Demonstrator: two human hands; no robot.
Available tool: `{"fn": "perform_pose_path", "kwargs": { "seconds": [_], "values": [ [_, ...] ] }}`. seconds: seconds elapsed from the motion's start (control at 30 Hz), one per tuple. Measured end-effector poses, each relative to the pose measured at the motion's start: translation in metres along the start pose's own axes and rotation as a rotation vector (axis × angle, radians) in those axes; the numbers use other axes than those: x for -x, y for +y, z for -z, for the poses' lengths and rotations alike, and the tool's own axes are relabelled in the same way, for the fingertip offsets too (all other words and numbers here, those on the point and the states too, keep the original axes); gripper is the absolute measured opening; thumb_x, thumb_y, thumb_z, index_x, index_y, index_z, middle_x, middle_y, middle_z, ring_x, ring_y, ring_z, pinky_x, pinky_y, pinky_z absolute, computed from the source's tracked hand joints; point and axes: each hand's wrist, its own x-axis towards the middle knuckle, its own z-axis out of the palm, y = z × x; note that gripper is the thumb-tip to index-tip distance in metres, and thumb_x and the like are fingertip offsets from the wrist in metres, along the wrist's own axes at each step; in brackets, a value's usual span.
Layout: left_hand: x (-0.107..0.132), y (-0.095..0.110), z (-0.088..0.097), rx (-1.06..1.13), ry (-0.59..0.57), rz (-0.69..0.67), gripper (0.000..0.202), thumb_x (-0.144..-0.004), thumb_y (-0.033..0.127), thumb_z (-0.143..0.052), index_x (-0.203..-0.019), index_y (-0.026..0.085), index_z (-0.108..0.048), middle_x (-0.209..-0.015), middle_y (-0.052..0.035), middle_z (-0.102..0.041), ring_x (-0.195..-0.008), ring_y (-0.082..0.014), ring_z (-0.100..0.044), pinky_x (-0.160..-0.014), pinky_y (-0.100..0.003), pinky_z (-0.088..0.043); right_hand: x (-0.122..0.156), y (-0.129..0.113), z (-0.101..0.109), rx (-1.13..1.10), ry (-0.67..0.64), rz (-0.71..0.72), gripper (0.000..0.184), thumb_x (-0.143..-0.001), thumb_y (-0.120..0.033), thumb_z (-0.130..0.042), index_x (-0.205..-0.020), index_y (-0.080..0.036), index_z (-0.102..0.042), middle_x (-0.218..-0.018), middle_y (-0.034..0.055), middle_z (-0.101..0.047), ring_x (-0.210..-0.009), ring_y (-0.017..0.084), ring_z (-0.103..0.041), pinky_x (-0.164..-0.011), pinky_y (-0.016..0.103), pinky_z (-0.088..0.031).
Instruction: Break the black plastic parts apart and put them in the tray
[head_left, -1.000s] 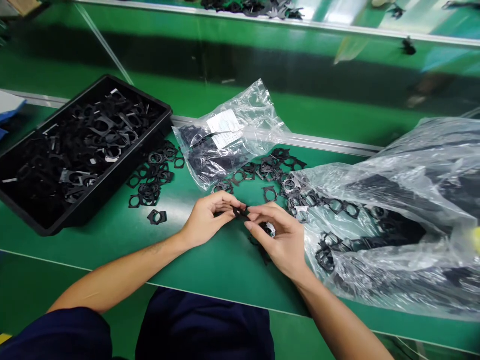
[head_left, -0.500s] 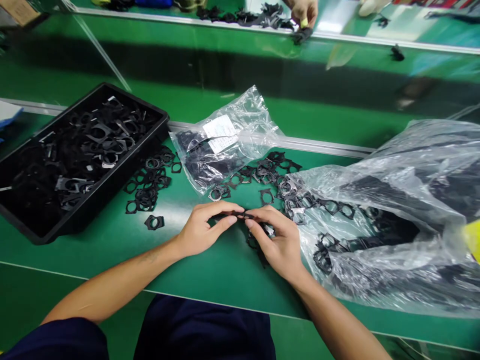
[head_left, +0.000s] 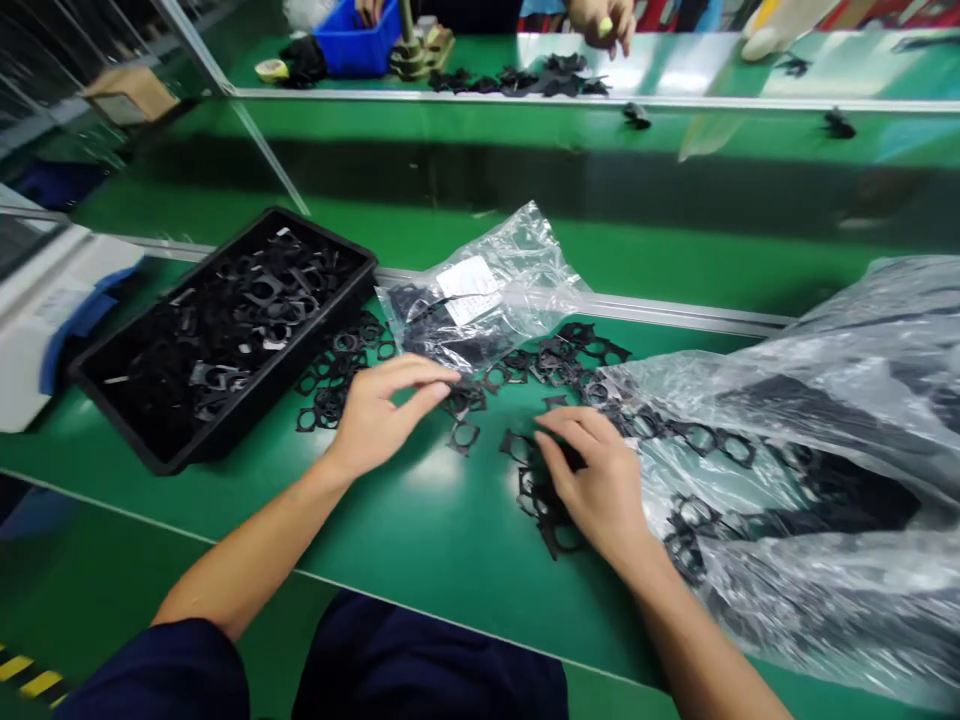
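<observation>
My left hand (head_left: pixel 379 412) lies on the green table (head_left: pixel 420 520), fingers stretched toward a small cluster of black ring-shaped plastic parts (head_left: pixel 463 400). It holds nothing. My right hand (head_left: pixel 596 480) rests flat on a pile of the same black parts (head_left: pixel 544 505), index finger pointing left, with nothing gripped that I can see. One loose part (head_left: pixel 463 436) lies on the table between the two hands.
A black tray (head_left: pixel 285 385) full of parts stands at the left, with loose parts beside it. A small clear bag (head_left: pixel 487 300) lies behind the hands. A large clear bag (head_left: pixel 825 450) spills parts at the right. Another person's hand (head_left: pixel 604 22) works across the far table.
My hands had been pinched together on one black part. They have now parted, the left toward the cluster, the right down onto the pile. The view has tilted up and left.
</observation>
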Motion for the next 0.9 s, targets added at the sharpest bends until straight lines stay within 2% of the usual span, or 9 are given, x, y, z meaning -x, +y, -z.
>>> {"fn": "perform_pose_path", "kwargs": {
  "seconds": [0.1,0.2,0.3,0.37,0.47,0.57,0.7,0.77,0.9],
  "values": [
    [-0.022,-0.017,0.061,-0.356,0.225,-0.102,0.013,-0.092,0.023,-0.068,-0.100,0.026,-0.079,-0.097,-0.0022,-0.077,-0.095,-0.0200,-0.071,-0.090,-0.038,-0.056,-0.004,0.017,-0.001,0.339,-0.002,0.090,0.027,-0.099,-0.030,-0.053,-0.101,-0.016,-0.076,-0.102,0.0160,-0.072,-0.093,0.032,-0.065,-0.077,0.044,-0.055],
    [-0.041,-0.047,0.130,-0.760,0.388,-0.046,0.018,-0.094,0.026,-0.062,-0.103,0.022,-0.077,-0.103,-0.0079,-0.073,-0.103,-0.0253,-0.068,-0.097,-0.044,-0.053,-0.007,0.023,-0.005,0.452,-0.019,0.169,0.029,-0.101,-0.029,-0.050,-0.102,-0.013,-0.075,-0.095,0.0160,-0.071,-0.087,0.031,-0.062,-0.072,0.043,-0.053],
    [-0.054,-0.081,0.180,-0.973,0.233,0.053,0.024,-0.095,0.021,-0.051,-0.100,0.018,-0.075,-0.104,-0.0121,-0.071,-0.104,-0.0279,-0.064,-0.098,-0.048,-0.050,-0.007,0.019,-0.008,0.456,0.008,0.212,0.031,-0.102,-0.029,-0.048,-0.105,-0.012,-0.074,-0.098,0.0174,-0.070,-0.087,0.031,-0.061,-0.075,0.044,-0.052],
    [-0.058,-0.093,0.193,-0.988,0.150,0.070,0.026,-0.093,0.016,-0.048,-0.096,0.017,-0.074,-0.099,-0.0122,-0.072,-0.100,-0.0281,-0.064,-0.097,-0.049,-0.051,-0.006,0.014,-0.011,0.412,-0.001,0.258,0.031,-0.102,-0.032,-0.050,-0.106,-0.012,-0.073,-0.100,0.0175,-0.070,-0.090,0.032,-0.061,-0.077,0.045,-0.052],
    [-0.049,-0.085,0.184,-0.988,0.147,0.021,0.026,-0.093,0.015,-0.048,-0.102,0.019,-0.072,-0.106,-0.0116,-0.070,-0.107,-0.0275,-0.062,-0.101,-0.048,-0.048,-0.004,0.010,-0.014,0.341,-0.094,0.342,0.028,-0.101,-0.034,-0.053,-0.105,-0.014,-0.073,-0.098,0.0151,-0.070,-0.091,0.030,-0.061,-0.073,0.042,-0.051],
    [-0.027,-0.062,0.153,-0.959,0.112,-0.049,0.020,-0.096,0.021,-0.052,-0.103,0.019,-0.071,-0.103,-0.0076,-0.069,-0.103,-0.0233,-0.062,-0.098,-0.044,-0.051,-0.002,0.009,-0.017,0.328,-0.156,0.366,0.025,-0.102,-0.029,-0.052,-0.105,-0.015,-0.073,-0.095,0.0132,-0.070,-0.087,0.028,-0.061,-0.070,0.038,-0.050],
    [-0.002,-0.050,0.108,-0.867,-0.316,-0.029,0.018,-0.097,0.024,-0.057,-0.107,0.022,-0.072,-0.107,-0.0062,-0.069,-0.100,-0.0222,-0.064,-0.091,-0.038,-0.054,-0.001,0.009,-0.018,0.346,-0.104,0.382,0.026,-0.103,-0.026,-0.049,-0.104,-0.013,-0.073,-0.097,0.0134,-0.072,-0.084,0.026,-0.062,-0.072,0.038,-0.049],
    [0.003,-0.055,0.093,-0.897,-0.432,-0.001,0.020,-0.094,0.020,-0.061,-0.111,0.021,-0.072,-0.112,-0.0084,-0.068,-0.100,-0.0244,-0.063,-0.090,-0.040,-0.053,-0.001,0.009,-0.017,0.341,-0.054,0.384,0.026,-0.104,-0.024,-0.049,-0.100,-0.013,-0.072,-0.092,0.0123,-0.073,-0.081,0.025,-0.062,-0.071,0.037,-0.049],
    [0.006,-0.066,0.086,-0.898,-0.373,-0.014,0.019,-0.094,0.020,-0.062,-0.107,0.021,-0.074,-0.115,-0.0102,-0.067,-0.100,-0.0251,-0.062,-0.089,-0.041,-0.053,-0.001,0.006,-0.014,0.287,0.009,0.336,0.029,-0.104,-0.024,-0.048,-0.087,-0.015,-0.069,-0.082,0.0102,-0.072,-0.075,0.024,-0.060,-0.069,0.037,-0.049]
  ]
}}
